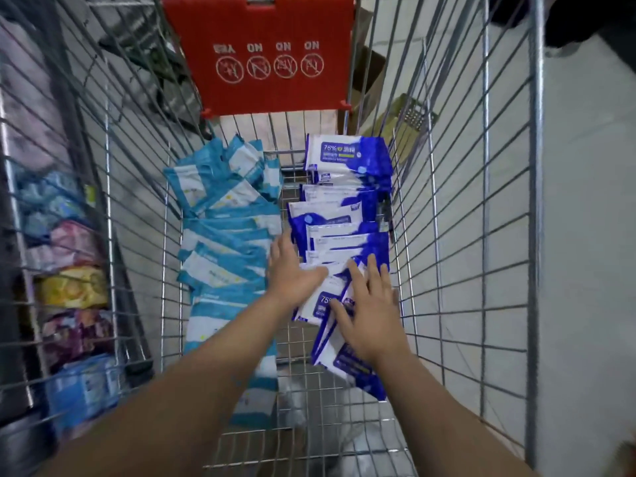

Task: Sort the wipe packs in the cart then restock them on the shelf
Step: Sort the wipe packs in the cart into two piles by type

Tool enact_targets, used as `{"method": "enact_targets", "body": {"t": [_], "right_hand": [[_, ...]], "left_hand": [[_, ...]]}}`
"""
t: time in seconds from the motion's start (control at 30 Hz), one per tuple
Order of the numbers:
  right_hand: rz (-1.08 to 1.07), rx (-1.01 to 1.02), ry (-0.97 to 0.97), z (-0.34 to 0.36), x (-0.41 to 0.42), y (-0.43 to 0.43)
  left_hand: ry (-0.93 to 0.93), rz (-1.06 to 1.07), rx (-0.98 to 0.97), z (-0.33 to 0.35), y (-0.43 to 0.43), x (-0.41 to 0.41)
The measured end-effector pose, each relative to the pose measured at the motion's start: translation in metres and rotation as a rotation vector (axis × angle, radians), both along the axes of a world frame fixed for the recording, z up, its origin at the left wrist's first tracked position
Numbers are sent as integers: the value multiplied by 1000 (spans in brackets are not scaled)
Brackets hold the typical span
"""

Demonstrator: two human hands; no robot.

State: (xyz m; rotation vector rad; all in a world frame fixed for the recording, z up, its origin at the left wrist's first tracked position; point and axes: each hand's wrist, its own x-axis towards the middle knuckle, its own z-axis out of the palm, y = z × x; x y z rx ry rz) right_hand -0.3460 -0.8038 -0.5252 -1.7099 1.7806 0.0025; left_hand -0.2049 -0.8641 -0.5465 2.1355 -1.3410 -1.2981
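Note:
Inside the wire cart (457, 215) lie two rows of wipe packs. Light blue and white packs (223, 215) fill the left side. Dark blue and white packs (344, 208) marked 75% run along the right side. My left hand (290, 270) lies flat with straight fingers between the two rows, its thumb on a dark blue pack. My right hand (370, 315) rests flat, fingers spread, on the nearest dark blue packs (347, 359). Neither hand grips a pack.
A red child-seat flap (261, 53) with warning signs closes the cart's far end. To the left, through the wire, a shelf (74, 290) holds several coloured packs. Pale tiled floor lies to the right, with a drain grate (418, 115).

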Motion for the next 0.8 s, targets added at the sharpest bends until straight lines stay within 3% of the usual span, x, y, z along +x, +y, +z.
{"method": "enact_targets", "body": {"t": [0.13, 0.3, 0.4, 0.53, 0.67, 0.8], "right_hand": [[41, -46, 27, -1, -1, -16], [150, 96, 103, -14, 1, -35], [178, 78, 74, -28, 8, -16], [190, 115, 84, -37, 13, -12], [192, 151, 49, -37, 9, -17], [183, 148, 39, -36, 7, -17]], "left_hand": [[-125, -121, -258, 17, -72, 3], [-215, -319, -185, 21, -148, -11], [-21, -114, -108, 17, -175, -24], [-103, 105, -138, 14, -192, -33], [235, 278, -146, 28, -188, -33], [484, 182, 5, 37, -163, -22]]}}
